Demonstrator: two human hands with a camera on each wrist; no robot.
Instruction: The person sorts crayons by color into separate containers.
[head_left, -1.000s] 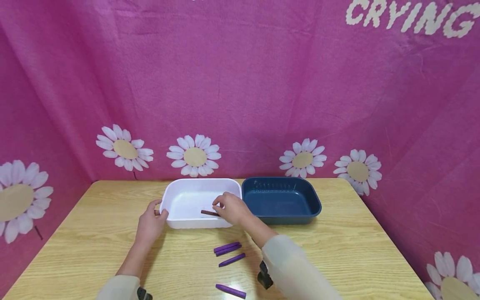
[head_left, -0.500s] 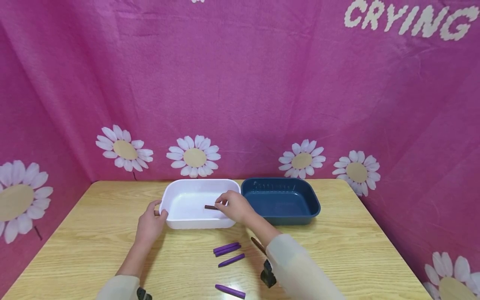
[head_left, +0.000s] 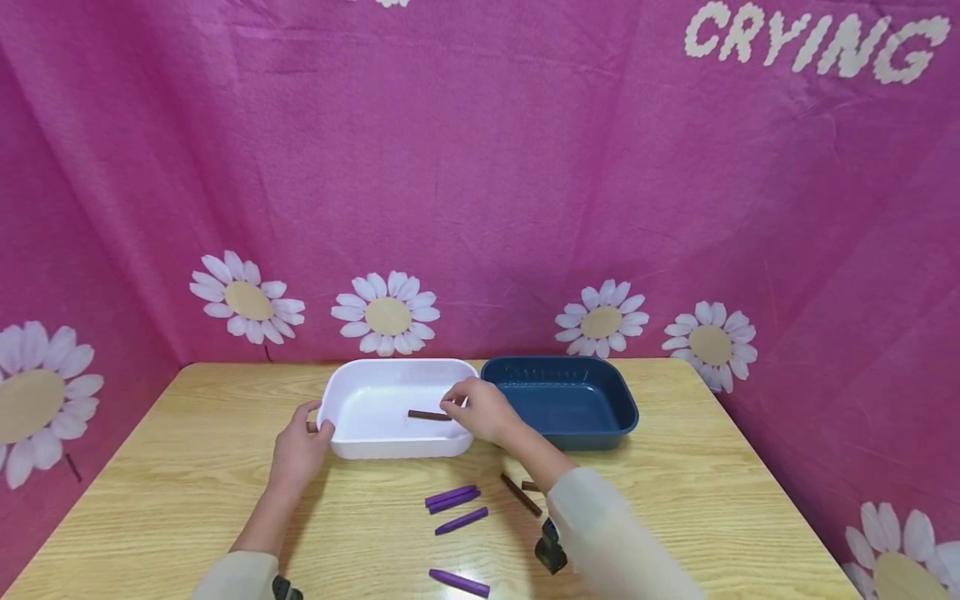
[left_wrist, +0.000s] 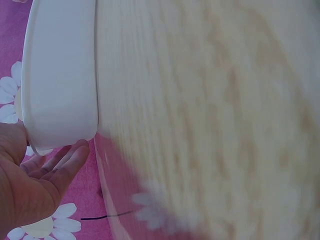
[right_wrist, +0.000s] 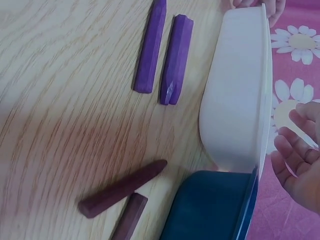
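My left hand (head_left: 297, 454) grips the left end of a white plastic bin (head_left: 401, 448), thumb and fingers on either side of its rim. In the left wrist view, that hand (left_wrist: 35, 182) has its fingers stretched along the bin's end wall (left_wrist: 60, 75). A brown crayon (head_left: 429, 415) lies flat on the white bin's floor. Just right of it hovers my right hand (head_left: 480, 410), over the bin's right side, with loosely bent fingers and nothing between them. The right wrist view shows this hand (right_wrist: 302, 155) with its fingers apart, beyond the rim.
A dark blue bin (head_left: 577, 442) stands against the white bin's right side. Several purple crayons (head_left: 461, 521) lie on the wooden table in front. Two more brown crayons (right_wrist: 122, 189) rest near the right forearm, partly under it in the head view. A pink flowered cloth (head_left: 495, 208) hangs behind.
The brown crayon has gone from my right fingers down onto the white bin's floor. My right hand has drawn back to the right, and its forearm now uncovers brown crayons on the table.
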